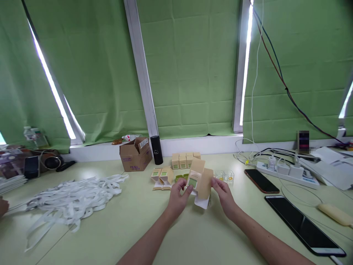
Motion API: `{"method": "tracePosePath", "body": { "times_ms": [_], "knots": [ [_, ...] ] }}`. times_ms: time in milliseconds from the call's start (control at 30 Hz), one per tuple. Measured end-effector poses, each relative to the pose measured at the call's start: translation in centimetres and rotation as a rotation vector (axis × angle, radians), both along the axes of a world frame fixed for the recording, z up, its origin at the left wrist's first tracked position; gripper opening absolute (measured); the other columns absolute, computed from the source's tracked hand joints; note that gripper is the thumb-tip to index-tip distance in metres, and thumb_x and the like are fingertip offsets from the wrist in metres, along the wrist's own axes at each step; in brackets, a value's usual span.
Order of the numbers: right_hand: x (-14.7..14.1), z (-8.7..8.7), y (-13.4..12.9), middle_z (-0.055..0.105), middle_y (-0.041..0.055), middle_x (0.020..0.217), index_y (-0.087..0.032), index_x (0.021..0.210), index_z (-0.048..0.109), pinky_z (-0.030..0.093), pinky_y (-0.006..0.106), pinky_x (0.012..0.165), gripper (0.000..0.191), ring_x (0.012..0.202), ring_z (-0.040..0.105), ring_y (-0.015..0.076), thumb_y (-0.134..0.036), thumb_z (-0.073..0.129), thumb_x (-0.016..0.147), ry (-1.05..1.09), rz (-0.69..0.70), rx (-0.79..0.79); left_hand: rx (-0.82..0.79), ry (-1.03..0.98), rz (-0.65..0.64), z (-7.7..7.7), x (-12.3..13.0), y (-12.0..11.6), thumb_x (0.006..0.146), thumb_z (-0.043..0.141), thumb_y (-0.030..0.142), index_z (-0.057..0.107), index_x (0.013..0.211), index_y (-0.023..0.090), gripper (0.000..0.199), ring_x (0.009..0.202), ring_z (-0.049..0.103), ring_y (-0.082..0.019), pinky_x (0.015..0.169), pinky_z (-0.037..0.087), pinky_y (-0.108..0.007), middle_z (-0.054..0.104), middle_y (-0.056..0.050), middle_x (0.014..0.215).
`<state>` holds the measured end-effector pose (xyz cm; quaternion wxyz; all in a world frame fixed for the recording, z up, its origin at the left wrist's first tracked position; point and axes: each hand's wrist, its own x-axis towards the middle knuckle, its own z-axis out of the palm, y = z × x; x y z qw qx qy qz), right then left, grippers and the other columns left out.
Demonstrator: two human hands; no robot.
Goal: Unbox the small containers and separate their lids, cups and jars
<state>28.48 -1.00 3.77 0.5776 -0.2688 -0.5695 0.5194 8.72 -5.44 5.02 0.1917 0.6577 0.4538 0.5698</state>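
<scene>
Between my two hands is a partly unfolded small cardboard box (206,184), kraft brown outside with a green label and white inner flaps. My left hand (178,197) pinches its left side near the label. The right edge is held by the thumb and fingers of my right hand (224,197). Just behind lie several green pieces (182,177), partly hidden by my left hand and the box. Small clear containers (228,176) with yellowish contents stand behind my right hand. Two open brown boxes (162,177) with green labels rest left of my left hand.
Several closed brown boxes (182,161) stand in a row at the back, near a black cylinder (156,150) and a carton (135,154). White straps (79,197) lie heaped left, beside another person's hand (3,207). Right are a tablet (303,224), a phone (261,180) and a power strip (288,175).
</scene>
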Motion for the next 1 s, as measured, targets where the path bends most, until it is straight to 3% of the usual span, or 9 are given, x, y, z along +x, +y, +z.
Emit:
{"method": "tracePosePath", "body": {
  "times_ms": [133, 233, 400, 500, 733, 900, 1000],
  "knots": [
    [0.4, -0.4, 0.9, 0.061, 0.0014, 0.064, -0.020, 0.079, 0.076, 0.046, 0.034, 0.074, 0.052, 0.067, 0.054, 0.0193, -0.070, 0.064, 0.085, 0.010, -0.093, 0.042, 0.221, 0.052, 0.129, 0.6, 0.0, -0.2, 0.094, 0.063, 0.036, 0.059, 0.076, 0.020, 0.025, 0.084, 0.055, -0.020, 0.073, 0.046, -0.031, 0.059, -0.004, 0.083],
    [0.5, -0.7, 1.5, 0.057, -0.0002, 0.059, -0.020, 0.082, 0.077, 0.044, 0.034, 0.074, 0.047, 0.066, 0.053, 0.0192, -0.066, 0.067, 0.083, -0.027, -0.151, -0.013, 0.450, 0.158, 0.172, 1.1, -0.2, -0.4, 0.095, 0.063, 0.023, 0.069, 0.089, 0.022, 0.008, 0.092, 0.057, -0.022, 0.080, 0.050, -0.036, 0.067, -0.006, 0.085],
    [0.1, -1.6, 1.9, 0.070, 0.0038, 0.073, -0.020, 0.075, 0.072, 0.046, 0.032, 0.065, 0.032, 0.070, 0.061, 0.0226, -0.048, 0.081, 0.063, 0.009, -0.122, -0.177, 0.752, 0.477, 0.252, 1.8, -0.9, -1.1, 0.091, 0.064, 0.008, 0.073, 0.117, 0.031, 0.036, 0.104, 0.054, -0.026, 0.086, 0.049, -0.043, 0.077, -0.007, 0.105],
    [0.1, -2.4, 2.4, 0.073, 0.0044, 0.074, -0.019, 0.079, 0.073, 0.048, 0.033, 0.063, 0.030, 0.069, 0.064, 0.0245, -0.044, 0.077, 0.063, -0.022, -0.083, -0.224, 0.756, 0.616, 0.315, 2.0, -1.2, -1.8, 0.091, 0.061, 0.008, 0.073, 0.122, 0.037, 0.043, 0.106, 0.053, -0.027, 0.090, 0.047, -0.046, 0.077, -0.005, 0.115],
    [0.1, -3.3, 3.1, 0.075, 0.0059, 0.074, -0.018, 0.081, 0.074, 0.049, 0.034, 0.062, 0.034, 0.069, 0.066, 0.0270, -0.048, 0.072, 0.066, -0.149, -0.098, -0.193, 0.578, 0.704, 0.369, 1.5, -1.6, -1.8, 0.096, 0.057, 0.021, 0.076, 0.116, 0.041, 0.034, 0.105, 0.057, -0.029, 0.093, 0.046, -0.051, 0.077, -0.005, 0.116],
    [0.1, -3.4, 3.4, 0.073, 0.0039, 0.071, -0.018, 0.083, 0.075, 0.047, 0.033, 0.064, 0.034, 0.067, 0.064, 0.0238, -0.049, 0.073, 0.068, -0.186, -0.119, -0.153, 0.618, 0.547, 0.398, 1.7, -1.7, -1.3, 0.094, 0.063, 0.022, 0.077, 0.114, 0.036, 0.029, 0.102, 0.057, -0.029, 0.091, 0.046, -0.048, 0.079, -0.005, 0.104],
    [0.4, -3.5, 3.8, 0.063, -0.0004, 0.060, -0.018, 0.083, 0.075, 0.043, 0.032, 0.063, 0.036, 0.061, 0.058, 0.0204, -0.052, 0.070, 0.074, -0.220, -0.139, -0.117, 0.516, 0.378, 0.430, 3.0, -2.0, -1.0, 0.093, 0.064, 0.030, 0.078, 0.101, 0.028, 0.016, 0.098, 0.058, -0.029, 0.091, 0.048, -0.046, 0.077, -0.008, 0.093]
  ]
}}
